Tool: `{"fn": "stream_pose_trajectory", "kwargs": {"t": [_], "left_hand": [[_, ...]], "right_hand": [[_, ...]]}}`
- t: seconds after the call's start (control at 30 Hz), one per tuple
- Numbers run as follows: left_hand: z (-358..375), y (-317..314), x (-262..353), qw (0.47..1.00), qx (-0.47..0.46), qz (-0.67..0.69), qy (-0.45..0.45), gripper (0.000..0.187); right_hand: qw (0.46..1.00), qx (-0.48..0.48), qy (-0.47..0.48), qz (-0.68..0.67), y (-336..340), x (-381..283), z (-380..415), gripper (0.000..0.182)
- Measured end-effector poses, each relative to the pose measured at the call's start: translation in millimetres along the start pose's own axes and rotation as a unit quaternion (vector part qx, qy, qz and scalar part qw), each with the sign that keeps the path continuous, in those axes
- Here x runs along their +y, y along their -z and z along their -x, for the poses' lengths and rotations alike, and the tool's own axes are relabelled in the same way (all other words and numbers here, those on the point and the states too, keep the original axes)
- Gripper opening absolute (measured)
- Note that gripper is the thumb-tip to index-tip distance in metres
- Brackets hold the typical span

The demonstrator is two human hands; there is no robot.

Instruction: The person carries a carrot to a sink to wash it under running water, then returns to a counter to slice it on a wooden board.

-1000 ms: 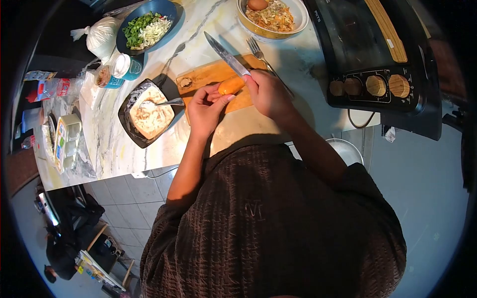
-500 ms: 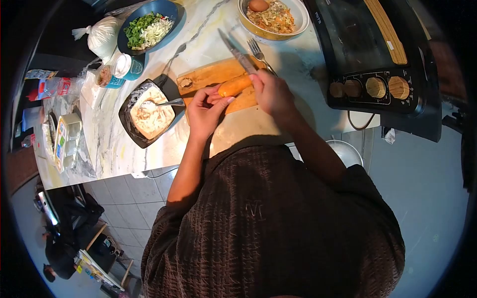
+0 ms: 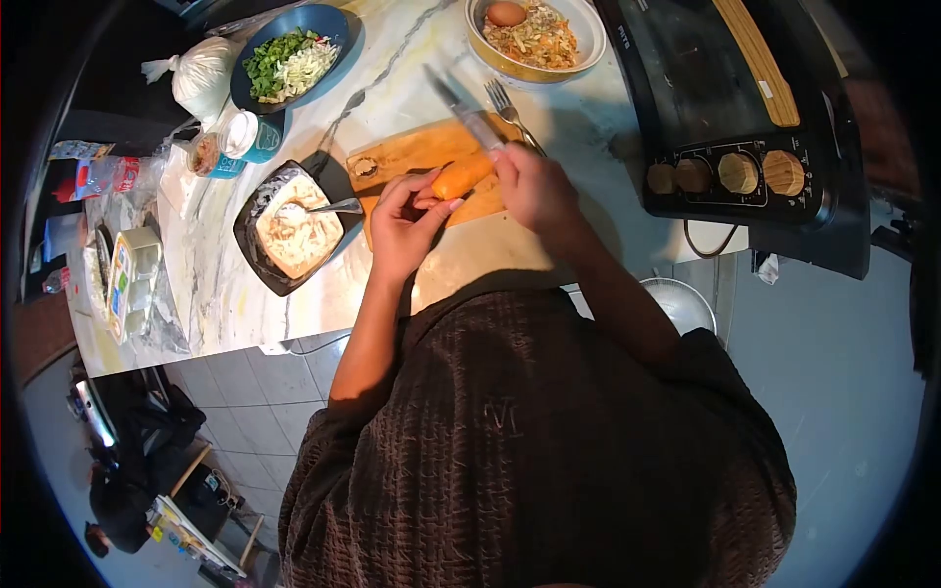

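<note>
Between the fingertips and thumb of my left hand (image 3: 404,233) is the near end of a thick, rounded orange food piece (image 3: 462,177), held over the wooden cutting board (image 3: 417,149). My right hand (image 3: 535,191) is closed around the handle of a table knife (image 3: 461,110). Its blade points up and to the left, raised above the board and slightly blurred. The right fingers hide the far end of the orange piece. A fork (image 3: 512,113) lies at the board's upper right edge.
To the left stands a dark square bowl (image 3: 257,263) of creamy sauce with a spoon (image 3: 336,206) in it. A blue bowl (image 3: 340,61) holds chopped greens. A pale bowl (image 3: 588,39) contains a shredded mix and an egg (image 3: 506,13). A black oven (image 3: 730,147) stands right.
The knife blade has tilted slightly and shifted left. The orange piece has turned a little in my left fingers, and both hands remain at nearly the same spot.
</note>
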State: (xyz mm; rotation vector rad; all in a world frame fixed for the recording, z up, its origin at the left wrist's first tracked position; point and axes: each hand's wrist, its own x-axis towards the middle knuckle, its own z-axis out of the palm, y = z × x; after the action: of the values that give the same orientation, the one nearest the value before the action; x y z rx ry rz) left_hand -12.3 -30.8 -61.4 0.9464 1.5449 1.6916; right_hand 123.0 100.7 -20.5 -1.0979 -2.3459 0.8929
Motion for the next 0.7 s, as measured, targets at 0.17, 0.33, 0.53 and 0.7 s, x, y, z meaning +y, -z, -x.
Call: {"fn": "stream_pose_trajectory", "kwargs": {"t": [0.17, 0.33, 0.53, 0.7], "left_hand": [[-2, -2, 3, 1.0, -0.009, 0.001, -0.017, 0.038], [0, 0, 2, 1.0, -0.006, 0.005, -0.018, 0.039], [-1, -4, 3, 0.999, 0.002, 0.035, -0.037, 0.038], [-3, -3, 6, 1.0, -0.006, 0.017, -0.022, 0.04]], "right_hand": [[0.999, -0.039, -0.023, -0.025, 5, -11, -1, 0.025], [0.999, -0.029, -0.008, -0.01, 3, -8, -2, 0.024], [0.992, -0.017, 0.103, -0.075, 6, -17, -1, 0.022], [0.999, -0.032, -0.018, 0.0, 5, -12, -3, 0.022]]}}
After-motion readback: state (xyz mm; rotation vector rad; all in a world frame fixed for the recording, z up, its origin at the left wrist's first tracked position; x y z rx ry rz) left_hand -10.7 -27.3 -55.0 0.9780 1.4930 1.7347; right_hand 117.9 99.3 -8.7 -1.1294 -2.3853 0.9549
